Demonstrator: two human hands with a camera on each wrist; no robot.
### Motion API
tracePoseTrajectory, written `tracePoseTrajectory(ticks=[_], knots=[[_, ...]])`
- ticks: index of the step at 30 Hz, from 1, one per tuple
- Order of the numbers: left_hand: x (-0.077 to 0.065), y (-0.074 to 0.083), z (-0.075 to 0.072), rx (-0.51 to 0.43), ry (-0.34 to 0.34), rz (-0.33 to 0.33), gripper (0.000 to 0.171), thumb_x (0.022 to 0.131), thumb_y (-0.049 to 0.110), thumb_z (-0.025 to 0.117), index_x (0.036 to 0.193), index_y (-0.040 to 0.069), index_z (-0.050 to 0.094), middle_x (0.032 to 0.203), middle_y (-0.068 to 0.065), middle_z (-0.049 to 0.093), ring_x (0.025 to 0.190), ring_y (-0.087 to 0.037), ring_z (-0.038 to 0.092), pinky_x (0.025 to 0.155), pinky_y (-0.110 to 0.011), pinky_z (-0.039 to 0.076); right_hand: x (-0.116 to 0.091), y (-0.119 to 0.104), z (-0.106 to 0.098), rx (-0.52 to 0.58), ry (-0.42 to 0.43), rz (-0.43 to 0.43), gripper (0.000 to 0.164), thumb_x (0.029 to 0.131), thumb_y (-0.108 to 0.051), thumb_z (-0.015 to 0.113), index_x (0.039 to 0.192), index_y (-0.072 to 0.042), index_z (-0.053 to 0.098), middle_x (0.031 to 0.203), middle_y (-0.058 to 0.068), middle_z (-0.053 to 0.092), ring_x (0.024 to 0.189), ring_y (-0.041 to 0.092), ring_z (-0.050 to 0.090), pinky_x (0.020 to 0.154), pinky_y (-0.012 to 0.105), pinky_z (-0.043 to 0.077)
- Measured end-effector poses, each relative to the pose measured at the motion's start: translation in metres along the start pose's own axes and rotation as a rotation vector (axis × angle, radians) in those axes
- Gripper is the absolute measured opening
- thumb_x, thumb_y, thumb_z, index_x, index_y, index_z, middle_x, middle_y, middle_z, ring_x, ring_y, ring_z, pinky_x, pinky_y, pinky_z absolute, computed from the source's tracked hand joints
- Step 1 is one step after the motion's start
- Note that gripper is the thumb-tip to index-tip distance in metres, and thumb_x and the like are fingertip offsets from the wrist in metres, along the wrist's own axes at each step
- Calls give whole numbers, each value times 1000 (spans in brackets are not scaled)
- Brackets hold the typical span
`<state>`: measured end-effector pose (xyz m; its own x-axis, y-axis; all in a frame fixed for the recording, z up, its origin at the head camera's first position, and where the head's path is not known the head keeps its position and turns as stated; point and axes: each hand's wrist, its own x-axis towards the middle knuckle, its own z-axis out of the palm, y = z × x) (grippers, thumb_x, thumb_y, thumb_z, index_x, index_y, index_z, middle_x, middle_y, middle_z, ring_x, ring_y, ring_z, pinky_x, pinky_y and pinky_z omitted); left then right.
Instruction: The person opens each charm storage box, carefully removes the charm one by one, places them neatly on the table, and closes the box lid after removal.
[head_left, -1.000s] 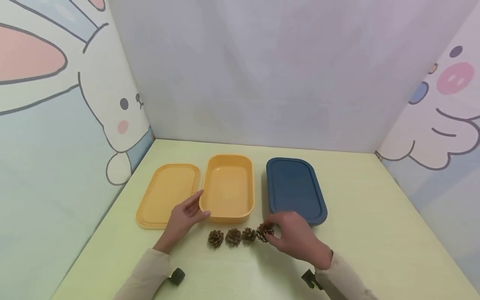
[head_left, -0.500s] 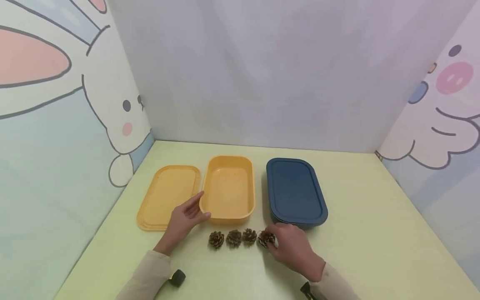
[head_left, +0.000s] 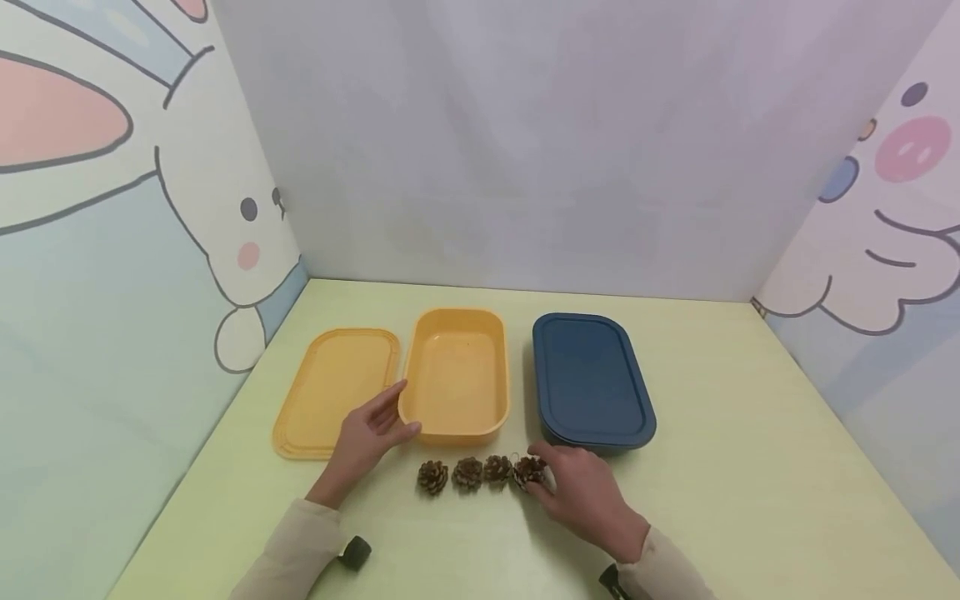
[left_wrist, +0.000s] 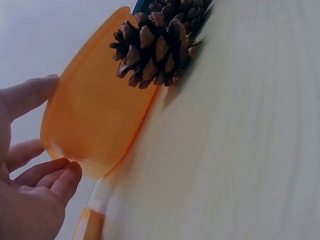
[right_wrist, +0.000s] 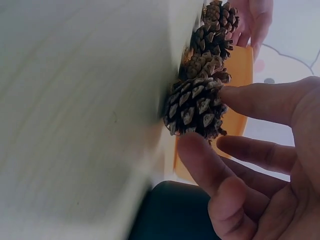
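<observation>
A row of several brown pine cones lies on the table in front of an uncovered yellow container (head_left: 456, 379). In the head view my right hand (head_left: 585, 496) pinches the rightmost pine cone (head_left: 528, 473); the right wrist view shows thumb and finger on either side of that pine cone (right_wrist: 195, 107). It sits low, at the end of the row, beside another pine cone (head_left: 497, 470). My left hand (head_left: 363, 442) holds the container's near left corner, thumb on the front and fingers on the left side. In the left wrist view those fingertips touch its orange-looking wall (left_wrist: 100, 110).
Left of the container a flat yellow lid (head_left: 341, 392) lies on the table. To the right stands a blue container with its blue lid (head_left: 592, 379) on. A plain back wall (head_left: 510, 167) and cartoon-printed side walls (head_left: 187, 275) enclose the table (head_left: 750, 467).
My right hand has drawn slightly toward me, away from the blue container, and the pinched pine cone has shifted a little nearer. The left hand has stayed at the yellow container.
</observation>
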<state>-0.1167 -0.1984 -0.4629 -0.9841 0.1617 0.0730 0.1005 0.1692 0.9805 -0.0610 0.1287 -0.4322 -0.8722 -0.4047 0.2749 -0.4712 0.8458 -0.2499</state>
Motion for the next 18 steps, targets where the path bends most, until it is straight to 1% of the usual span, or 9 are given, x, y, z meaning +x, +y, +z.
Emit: tracePoseTrajectory(ticks=[3, 6, 9, 12, 15, 18], knots=[[-1, 1, -1, 22, 8, 3, 75, 89, 18, 78, 154, 9, 41, 161, -10, 38, 147, -28, 39, 108, -15, 43, -1, 1, 0, 3, 5, -8, 39, 75, -26, 86, 107, -14, 69, 76, -2, 69, 55, 6, 54, 48, 21, 41], [-1, 3, -4, 56, 29, 15, 75, 88, 19, 78, 153, 8, 42, 161, -11, 40, 146, -29, 40, 110, -20, 43, -1, 1, 1, -2, 17, -15, 40, 74, -27, 87, 107, -14, 69, 79, -1, 71, 57, 7, 56, 49, 22, 43], [2, 8, -8, 91, 66, 15, 75, 89, 21, 78, 153, 8, 42, 161, -11, 40, 146, -31, 42, 111, -26, 43, -1, 2, 0, -6, 22, -13, 41, 74, -27, 87, 108, -14, 68, 80, -1, 71, 58, 6, 56, 50, 21, 43], [8, 18, -10, 104, 110, 30, 74, 89, 22, 78, 152, 8, 43, 160, -11, 41, 145, -34, 43, 111, -30, 43, -2, 3, -2, 1, 25, -8, 41, 74, -25, 87, 108, -14, 68, 82, 0, 72, 58, 7, 56, 50, 21, 44], [14, 30, -7, 91, 132, 61, 70, 90, 19, 76, 151, 6, 45, 158, -13, 45, 144, -35, 45, 111, -33, 43, -2, 3, -7, 11, 29, -4, 40, 75, -25, 87, 109, -13, 69, 88, 1, 74, 62, 10, 62, 53, 22, 47], [20, 43, 4, 68, 119, 94, 65, 91, 16, 75, 149, 4, 47, 154, -15, 49, 143, -33, 47, 111, -32, 45, 0, 4, -12, 10, 52, -12, 37, 76, -24, 86, 107, -12, 71, 93, 2, 76, 68, 13, 67, 56, 24, 52]])
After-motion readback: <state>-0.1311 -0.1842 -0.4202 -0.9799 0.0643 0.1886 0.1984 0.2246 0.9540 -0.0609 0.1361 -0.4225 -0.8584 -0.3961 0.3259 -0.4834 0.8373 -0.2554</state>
